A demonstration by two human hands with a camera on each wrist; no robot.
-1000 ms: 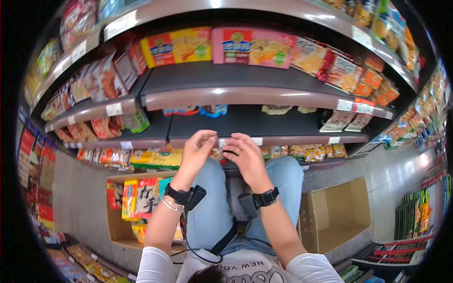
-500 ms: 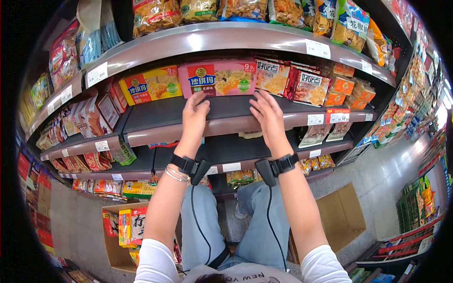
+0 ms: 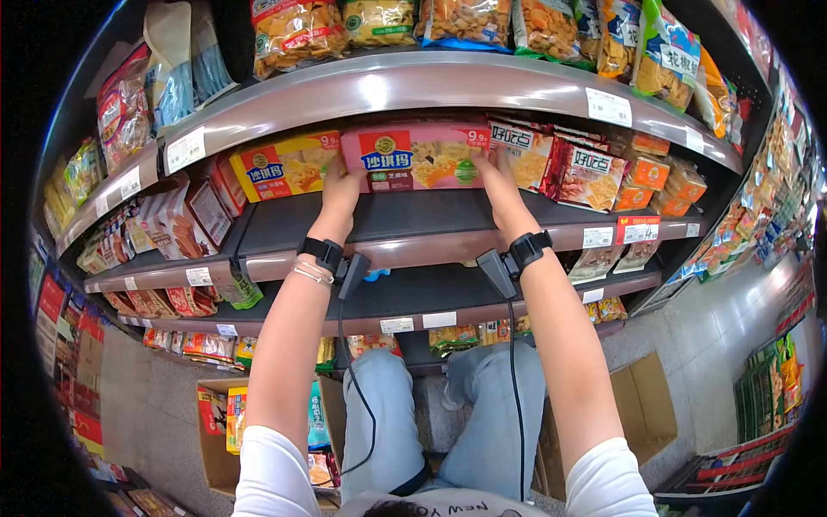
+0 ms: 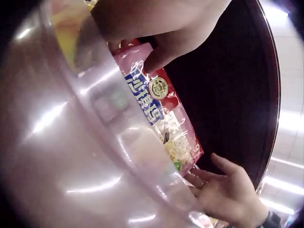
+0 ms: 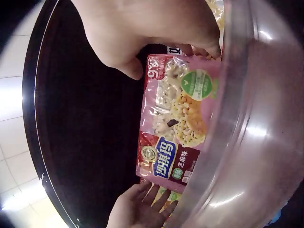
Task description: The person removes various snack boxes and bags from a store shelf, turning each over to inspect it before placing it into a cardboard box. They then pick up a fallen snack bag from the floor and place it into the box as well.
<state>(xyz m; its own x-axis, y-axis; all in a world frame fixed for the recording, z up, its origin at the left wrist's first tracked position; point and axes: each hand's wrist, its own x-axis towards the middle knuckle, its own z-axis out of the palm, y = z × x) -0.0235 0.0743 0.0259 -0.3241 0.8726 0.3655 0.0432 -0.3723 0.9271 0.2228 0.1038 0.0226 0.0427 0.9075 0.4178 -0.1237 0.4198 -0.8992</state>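
A pink sachima pack (image 3: 415, 157) stands on the middle shelf between my two hands, its printed front facing me. My left hand (image 3: 341, 191) is at its left end, beside a yellow sachima pack (image 3: 289, 165). In the left wrist view that thumb overlaps the pink pack's front corner, with the fingers along the end. My right hand (image 3: 502, 188) reaches the opposite end, fingertips right at the pack's side. Its thumb stands apart from the other fingers in the left wrist view. The fingers of both hands look extended.
White and red biscuit packs (image 3: 586, 176) stand to the right. A curved shelf (image 3: 379, 86) overhangs with bagged snacks. Below lies another shelf (image 3: 388, 297). Cardboard boxes stand on the floor, one holding packets (image 3: 235, 420), another (image 3: 644, 403) at the right.
Both hands rose from near the knees to the middle shelf, then spread to the two ends of the pink sachima pack. The head view also shifted.
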